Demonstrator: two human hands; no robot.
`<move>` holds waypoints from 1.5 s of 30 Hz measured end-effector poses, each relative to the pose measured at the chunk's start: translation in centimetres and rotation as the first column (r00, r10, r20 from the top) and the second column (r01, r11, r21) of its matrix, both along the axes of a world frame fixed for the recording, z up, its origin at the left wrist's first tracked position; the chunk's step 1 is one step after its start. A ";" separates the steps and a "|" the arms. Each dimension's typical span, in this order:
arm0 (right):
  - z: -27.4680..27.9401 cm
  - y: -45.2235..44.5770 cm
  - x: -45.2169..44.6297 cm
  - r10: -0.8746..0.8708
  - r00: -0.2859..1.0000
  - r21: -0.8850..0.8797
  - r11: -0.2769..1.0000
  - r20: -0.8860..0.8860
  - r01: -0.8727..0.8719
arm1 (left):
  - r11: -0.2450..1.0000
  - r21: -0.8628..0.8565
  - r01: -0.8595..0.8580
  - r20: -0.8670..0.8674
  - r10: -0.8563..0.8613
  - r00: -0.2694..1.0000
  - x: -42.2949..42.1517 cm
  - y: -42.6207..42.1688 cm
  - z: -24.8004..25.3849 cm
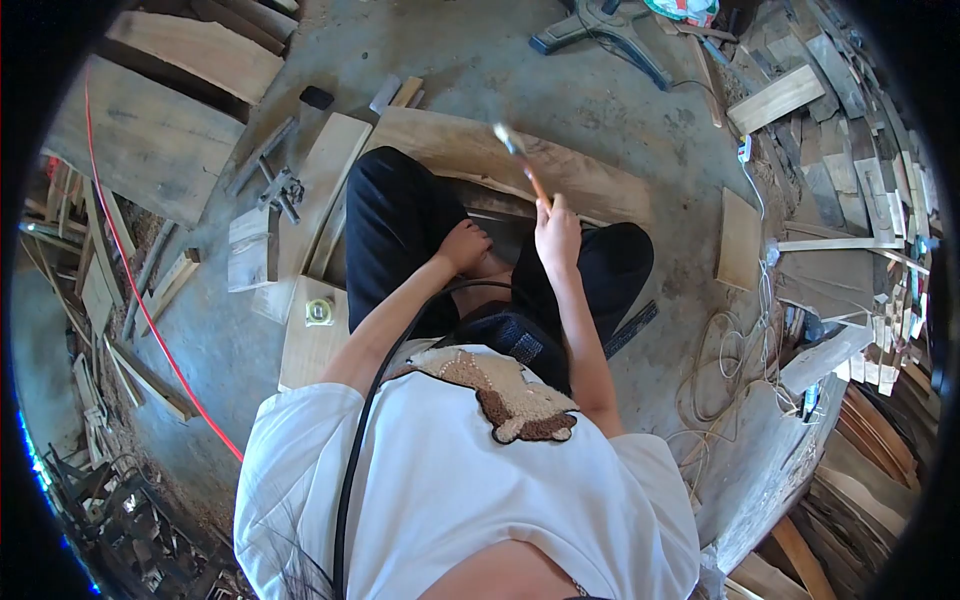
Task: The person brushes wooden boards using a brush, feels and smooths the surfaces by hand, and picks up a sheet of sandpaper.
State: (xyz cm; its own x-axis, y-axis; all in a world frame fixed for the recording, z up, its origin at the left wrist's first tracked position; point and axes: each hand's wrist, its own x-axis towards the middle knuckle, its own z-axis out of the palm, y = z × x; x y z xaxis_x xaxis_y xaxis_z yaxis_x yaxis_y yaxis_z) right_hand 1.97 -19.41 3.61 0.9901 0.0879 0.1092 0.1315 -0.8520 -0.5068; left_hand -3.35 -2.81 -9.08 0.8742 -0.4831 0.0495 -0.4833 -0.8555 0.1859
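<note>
White cloth shirt (450,500) closest; at one o'clock, right hand (560,235) clenches blurred orange-handled tool (536,183). Probably mid-stroke; next needs aim. Left hand (466,246): can't tell.

Tool head (509,140) blurred beyond recognition

Clock positions are read from view centre, with 12 at the top. Operator: seated, legs folded. Right hand (558,238): between 12 and 1, closed around the orange handle of a tool (537,187). The tool is tilted toward 11; its pale tip is blurred and overlaps the board (590,180) at 12. Left hand (465,245): near 12, between the knees, fingers curled; its underside is hidden. Tape measure (319,312): 9, on a plank (308,365). Clamp (283,190): 10. Red hose (140,305): runs from 10 to 8. Stand (605,35): 1. Cord (730,350): 3, loosely coiled on the floor (690,165).
</note>
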 end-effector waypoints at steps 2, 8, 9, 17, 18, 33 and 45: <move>2.8 0.8 0.6 -0.005 0.990 0.078 0.997 0.143 -0.006 | 1.000 0.005 0.008 0.001 -0.008 1.000 -0.2 -0.2 -0.1; 3.4 1.6 0.3 -0.011 0.990 0.151 0.989 0.140 -0.010 | 1.000 -0.008 0.012 0.029 -0.012 1.000 -0.1 0.0 -0.5; 2.3 1.3 0.2 -0.004 0.999 0.070 0.998 0.044 0.001 | 1.000 -0.011 0.013 0.022 -0.013 1.000 -0.1 0.0 -0.5; 1.3 0.4 0.1 -0.050 0.998 -0.045 0.998 0.034 0.052 | 0.999 -0.049 0.009 0.018 -0.008 1.000 -0.1 0.0 -0.6; 2.2 0.8 0.2 -0.059 0.989 0.031 0.998 0.136 0.055 | 0.999 -0.043 0.009 0.031 -0.008 0.999 -0.1 0.0 -0.5; -3.4 -0.4 -0.1 -0.004 0.999 0.024 1.000 0.043 0.003 | 0.999 -0.041 0.003 0.038 -0.001 0.999 0.0 -0.1 -1.1; -4.5 0.2 -1.2 0.026 0.983 0.267 0.961 0.182 -0.075 | 1.000 -0.006 0.002 0.049 -0.002 0.999 -0.2 0.0 -0.9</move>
